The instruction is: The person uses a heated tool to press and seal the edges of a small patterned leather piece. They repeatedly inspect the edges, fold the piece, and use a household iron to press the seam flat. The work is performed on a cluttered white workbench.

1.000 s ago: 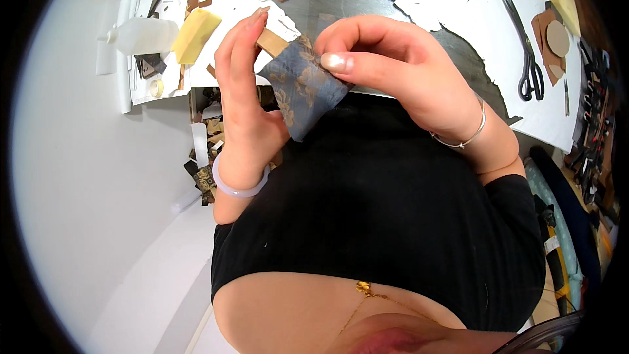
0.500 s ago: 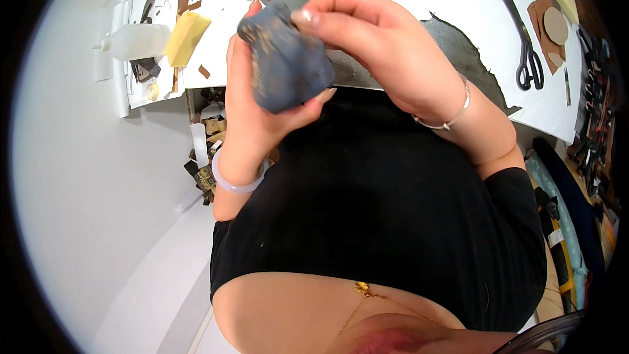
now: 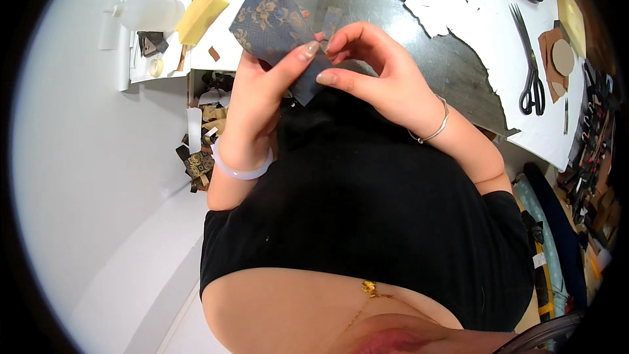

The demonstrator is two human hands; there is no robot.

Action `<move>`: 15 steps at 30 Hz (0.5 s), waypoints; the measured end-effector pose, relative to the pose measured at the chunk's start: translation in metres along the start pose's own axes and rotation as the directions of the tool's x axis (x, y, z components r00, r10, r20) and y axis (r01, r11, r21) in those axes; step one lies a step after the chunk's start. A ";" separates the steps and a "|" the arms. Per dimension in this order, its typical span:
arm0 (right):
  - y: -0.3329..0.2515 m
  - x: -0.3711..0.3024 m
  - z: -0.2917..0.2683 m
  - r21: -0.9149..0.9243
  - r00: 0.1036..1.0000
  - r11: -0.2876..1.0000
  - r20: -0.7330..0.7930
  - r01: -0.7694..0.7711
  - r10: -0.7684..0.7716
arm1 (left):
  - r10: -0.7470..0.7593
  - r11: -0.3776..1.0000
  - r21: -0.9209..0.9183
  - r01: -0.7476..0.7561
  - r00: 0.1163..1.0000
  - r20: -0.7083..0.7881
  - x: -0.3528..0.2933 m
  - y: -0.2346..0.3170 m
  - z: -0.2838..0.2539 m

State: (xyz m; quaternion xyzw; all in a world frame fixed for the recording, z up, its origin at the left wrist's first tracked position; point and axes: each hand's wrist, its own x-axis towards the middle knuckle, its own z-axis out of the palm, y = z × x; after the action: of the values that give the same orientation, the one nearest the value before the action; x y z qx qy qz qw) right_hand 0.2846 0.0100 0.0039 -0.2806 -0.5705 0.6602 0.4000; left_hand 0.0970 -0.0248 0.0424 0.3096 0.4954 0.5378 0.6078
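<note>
Blue patterned fabric (image 3: pixel 275 23) is pinched by left hand (image 3: pixel 259 101) and right hand (image 3: pixel 367 69) fingers above the tabletop (image 3: pixel 458 6); a loosened pinch could probably drop it.

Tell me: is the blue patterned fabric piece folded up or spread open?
Mostly spread: the blue patterned fabric piece shows one flat floral face, pinched by the left hand and right hand.

Blue gold-flowered fabric piece (image 3: pixel 272 23), held tilted above table.
</note>
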 end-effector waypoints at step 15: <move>-0.008 -0.002 -0.002 -0.060 0.999 0.997 -0.018 -0.041 0.040 | -0.051 0.989 -0.141 0.049 0.999 -0.008 0.010 -0.007 -0.008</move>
State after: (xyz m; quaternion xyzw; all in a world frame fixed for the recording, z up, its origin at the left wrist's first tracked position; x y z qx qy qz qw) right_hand 0.2887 0.0095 0.0111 -0.3097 -0.5811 0.6481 0.3827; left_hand 0.0912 -0.0178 0.0302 0.2505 0.4672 0.5577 0.6387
